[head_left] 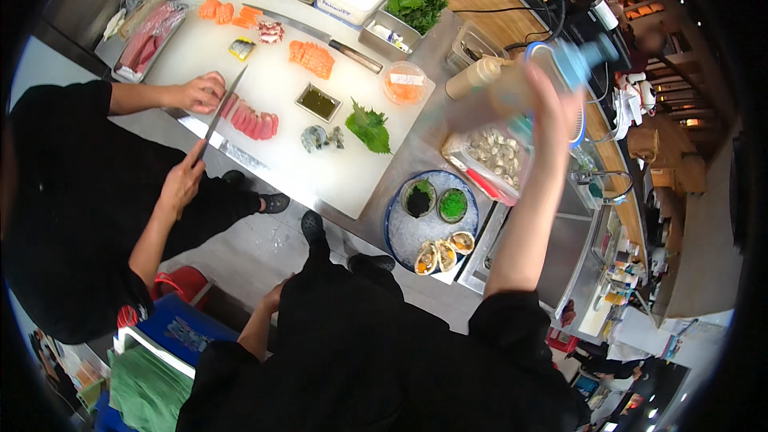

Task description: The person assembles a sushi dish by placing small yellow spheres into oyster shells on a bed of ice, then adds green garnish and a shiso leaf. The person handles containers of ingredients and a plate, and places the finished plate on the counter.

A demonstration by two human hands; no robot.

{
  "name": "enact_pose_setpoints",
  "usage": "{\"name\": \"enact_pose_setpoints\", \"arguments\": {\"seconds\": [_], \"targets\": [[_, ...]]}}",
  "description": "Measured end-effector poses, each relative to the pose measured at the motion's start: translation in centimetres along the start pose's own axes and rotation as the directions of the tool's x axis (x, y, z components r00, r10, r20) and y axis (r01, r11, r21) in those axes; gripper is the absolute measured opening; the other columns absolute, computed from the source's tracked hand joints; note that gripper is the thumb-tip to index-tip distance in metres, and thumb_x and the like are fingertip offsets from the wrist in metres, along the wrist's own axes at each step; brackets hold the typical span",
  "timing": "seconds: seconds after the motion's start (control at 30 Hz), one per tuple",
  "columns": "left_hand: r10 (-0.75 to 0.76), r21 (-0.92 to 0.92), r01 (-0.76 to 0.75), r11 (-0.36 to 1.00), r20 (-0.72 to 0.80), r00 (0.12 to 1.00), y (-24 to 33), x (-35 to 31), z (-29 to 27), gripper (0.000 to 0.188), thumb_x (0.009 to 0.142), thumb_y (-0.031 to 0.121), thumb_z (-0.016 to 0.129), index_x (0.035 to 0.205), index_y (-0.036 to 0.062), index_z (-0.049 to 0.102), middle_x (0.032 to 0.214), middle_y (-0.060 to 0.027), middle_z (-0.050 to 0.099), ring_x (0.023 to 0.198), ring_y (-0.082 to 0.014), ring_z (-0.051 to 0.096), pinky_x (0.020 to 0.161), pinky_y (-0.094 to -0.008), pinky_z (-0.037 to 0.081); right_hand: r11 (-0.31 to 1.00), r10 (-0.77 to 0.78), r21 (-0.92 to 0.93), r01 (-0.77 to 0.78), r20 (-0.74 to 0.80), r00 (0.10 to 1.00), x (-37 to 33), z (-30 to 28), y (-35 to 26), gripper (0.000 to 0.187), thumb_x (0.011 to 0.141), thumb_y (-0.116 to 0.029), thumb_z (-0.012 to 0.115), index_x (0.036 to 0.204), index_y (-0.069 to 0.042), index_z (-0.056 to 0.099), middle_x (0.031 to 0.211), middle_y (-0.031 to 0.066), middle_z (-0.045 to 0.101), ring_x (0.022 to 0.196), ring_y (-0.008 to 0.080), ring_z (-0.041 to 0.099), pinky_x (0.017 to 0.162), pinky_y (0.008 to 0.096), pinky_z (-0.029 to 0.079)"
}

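Bottle (582, 64), blurred, upper right: right hand (554, 108) clamped around it.
Firm grip advised, clear of oysters (446, 254); left hand (274, 298), lower centre: closure cannot be told.

Pale-blue bottle (582, 62); blue-rimmed plate (388, 232); bright-green garnish (454, 205); white cutting board (344, 184).

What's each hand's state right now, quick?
Left hand: down low, partly hidden; open or closed can't be told.
Right hand: closed around a motion-blurred bottle.

A head-worn fisheye looks down — wide — over the counter (420, 144).
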State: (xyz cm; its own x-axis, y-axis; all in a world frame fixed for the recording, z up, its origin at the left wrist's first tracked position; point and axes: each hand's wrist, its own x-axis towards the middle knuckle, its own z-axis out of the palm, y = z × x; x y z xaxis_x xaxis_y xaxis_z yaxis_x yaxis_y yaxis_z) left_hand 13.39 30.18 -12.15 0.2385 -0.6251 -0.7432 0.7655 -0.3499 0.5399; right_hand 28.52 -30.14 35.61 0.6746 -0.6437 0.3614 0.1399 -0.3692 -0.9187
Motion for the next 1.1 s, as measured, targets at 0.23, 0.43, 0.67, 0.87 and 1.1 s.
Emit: {"name": "enact_pose_setpoints", "arguments": {"seconds": [0.23, 0.43, 0.67, 0.87, 1.1], "targets": [[-0.051, 0.030, 0.054, 0.998, -0.091, 0.995, -0.8, 2.5, -2.7, 0.044, 0.103, 0.025, 0.049, 0.140, 0.0012, 0.054, 0.140, -0.0135, 0.057, 0.128, -0.0201, 0.050, 0.111, -0.0356, 0.039, 0.887, -0.109, -0.461, -0.032, -0.274, 0.955, 9.8, 9.9, 18.0, 0.071, 0.066, -0.025, 0.092, 0.121, -0.003, 0.051, 0.112, 0.0137, 0.066, 0.104, 0.0264, 0.064, 0.095, 0.0396, 0.049], [-0.131, 0.696, 0.196, 0.690, -0.146, 0.981, 7.4, -3.3, -0.9, 0.039, 0.096, 0.030, 0.054, 0.117, 0.0025, 0.070, 0.118, -0.0207, 0.070, 0.113, -0.0359, 0.065, 0.099, -0.0418, 0.049, 0.756, 0.035, -0.570, -0.321, -0.454, 0.890, 3.8, 7.4, 18.3, 0.083, 0.076, -0.023, 0.085, 0.142, 0.004, 0.042, 0.142, 0.0215, 0.052, 0.132, 0.0309, 0.051, 0.109, 0.0382, 0.040], [-0.020, 0.988, 0.041, 0.148, -0.038, 0.999, 33.9, -6.4, 15.0, 0.041, 0.095, 0.036, 0.056, 0.103, -0.0006, 0.072, 0.104, -0.0224, 0.072, 0.097, -0.0404, 0.069, 0.085, -0.0513, 0.054, 0.957, 0.288, 0.014, -0.291, 0.087, 0.954, -20.3, 10.6, 6.0, 0.008, 0.096, -0.002, 0.062, 0.104, -0.001, 0.065, 0.091, 0.0030, 0.068, 0.082, 0.0110, 0.063, 0.075, 0.0250, 0.051], [0.597, 0.979, -0.153, -0.135, 0.203, 0.776, 49.6, -7.6, 26.1, 0.020, 0.084, 0.019, 0.063, 0.087, 0.0008, 0.071, 0.084, -0.0201, 0.071, 0.081, -0.0344, 0.073, 0.070, -0.0453, 0.058, 0.978, 0.200, -0.124, -0.165, 0.362, 0.911, -24.9, 7.0, 1.9, 0.009, 0.090, -0.001, 0.067, 0.100, 0.000, 0.068, 0.080, 0.0069, 0.068, 0.068, 0.0109, 0.062, 0.063, 0.0251, 0.048], [0.642, 0.939, 0.282, 0.196, -0.341, 0.687, 70.7, 2.3, 20.5, 0.034, 0.092, 0.019, 0.053, 0.118, 0.0077, 0.072, 0.127, -0.0140, 0.068, 0.112, -0.0314, 0.068, 0.086, -0.0472, 0.055, 0.946, 0.299, -0.216, -0.241, 0.304, 0.904, -26.1, 3.1, 2.3, 0.008, 0.090, -0.001, 0.067, 0.098, -0.001, 0.069, 0.079, 0.0055, 0.067, 0.064, 0.0093, 0.060, 0.059, 0.0235, 0.046]]}}
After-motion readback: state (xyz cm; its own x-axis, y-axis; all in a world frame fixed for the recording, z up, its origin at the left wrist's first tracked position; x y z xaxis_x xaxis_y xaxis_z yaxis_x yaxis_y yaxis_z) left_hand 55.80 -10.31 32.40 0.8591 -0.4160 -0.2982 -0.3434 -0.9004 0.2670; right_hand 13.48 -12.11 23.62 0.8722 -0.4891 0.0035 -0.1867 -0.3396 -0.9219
